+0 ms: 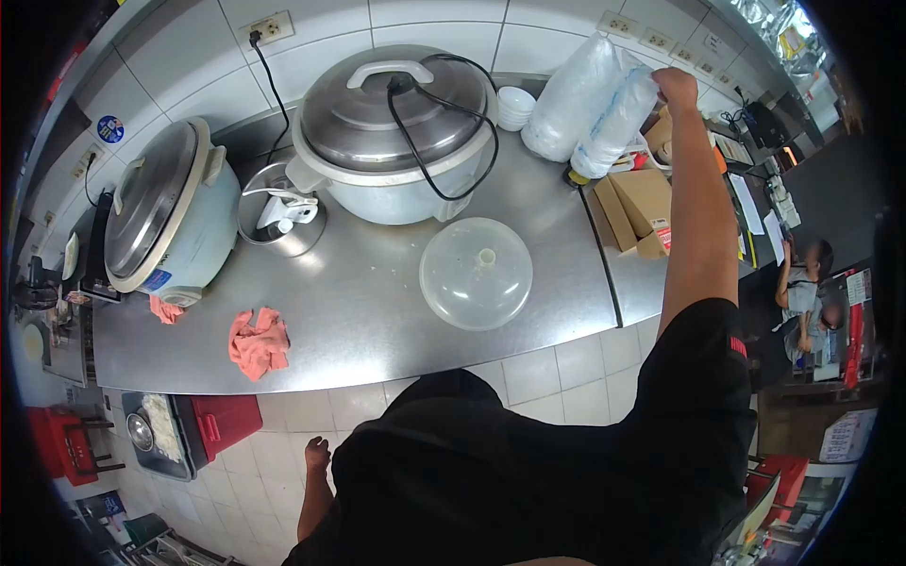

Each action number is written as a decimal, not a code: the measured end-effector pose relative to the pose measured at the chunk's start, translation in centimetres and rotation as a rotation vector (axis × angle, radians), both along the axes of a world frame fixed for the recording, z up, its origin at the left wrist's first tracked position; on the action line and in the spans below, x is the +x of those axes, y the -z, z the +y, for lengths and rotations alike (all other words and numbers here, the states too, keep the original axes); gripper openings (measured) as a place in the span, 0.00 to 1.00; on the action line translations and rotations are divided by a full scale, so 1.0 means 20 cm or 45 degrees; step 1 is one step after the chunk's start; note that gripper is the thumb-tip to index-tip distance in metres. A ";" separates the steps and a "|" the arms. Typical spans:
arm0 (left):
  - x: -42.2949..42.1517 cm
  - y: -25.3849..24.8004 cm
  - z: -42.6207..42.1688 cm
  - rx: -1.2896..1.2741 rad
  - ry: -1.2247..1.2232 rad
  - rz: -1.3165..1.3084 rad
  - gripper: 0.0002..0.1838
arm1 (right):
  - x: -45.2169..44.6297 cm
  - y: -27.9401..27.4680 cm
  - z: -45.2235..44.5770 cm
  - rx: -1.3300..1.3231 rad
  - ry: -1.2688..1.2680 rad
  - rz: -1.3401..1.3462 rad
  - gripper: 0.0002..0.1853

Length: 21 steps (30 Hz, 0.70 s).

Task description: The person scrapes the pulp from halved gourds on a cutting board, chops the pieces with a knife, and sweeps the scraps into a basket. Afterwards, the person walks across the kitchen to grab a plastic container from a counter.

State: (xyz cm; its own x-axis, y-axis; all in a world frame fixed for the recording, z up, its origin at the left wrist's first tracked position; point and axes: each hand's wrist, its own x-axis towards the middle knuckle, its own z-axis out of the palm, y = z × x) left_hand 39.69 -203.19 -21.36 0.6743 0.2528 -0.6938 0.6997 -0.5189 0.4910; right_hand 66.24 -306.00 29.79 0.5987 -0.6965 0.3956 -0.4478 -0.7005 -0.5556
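Note:
My right hand [676, 87] is stretched out to the back right, its fingers closed at the top end of a plastic-wrapped stack [613, 118]. A second, larger wrapped stack [571, 99] stands just left of it. Down beside my body at the lower left hangs my left hand [319, 453], away from the counter, its fingers curled; what they hold, if anything, is too small to tell. On the steel counter [349, 321] lies a round translucent lid [476, 274]. White bowls [514, 108] are stacked left of the wrapped stacks.
Two large cookers [396, 123] [170, 212] stand at the back and left, with a steel pot [281, 222] between them. Pink cloths [259, 343] lie near the front edge. An open cardboard box [634, 209] sits right. Two people [807, 302] are at the far right.

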 end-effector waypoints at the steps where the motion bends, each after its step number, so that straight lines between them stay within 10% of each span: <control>1: -0.06 0.01 0.02 0.010 -0.050 0.013 0.24 | 0.02 0.00 -0.06 0.118 -0.019 -0.071 0.09; 4: -0.19 0.22 0.10 0.294 0.313 -0.283 0.22 | 0.02 -0.20 0.12 0.914 0.048 -0.525 0.10; 12: -0.13 0.32 -0.03 0.027 0.969 -0.749 0.19 | -0.04 -0.45 0.40 -0.215 -0.079 -0.862 0.08; 15: 0.00 0.13 -0.18 -0.147 0.256 -0.107 0.21 | -0.17 -0.50 1.08 -0.375 -0.361 -1.130 0.08; 21: 0.31 -0.91 -0.66 -0.825 -0.324 -0.363 0.25 | -0.27 0.10 2.41 -0.182 -1.311 -1.001 0.07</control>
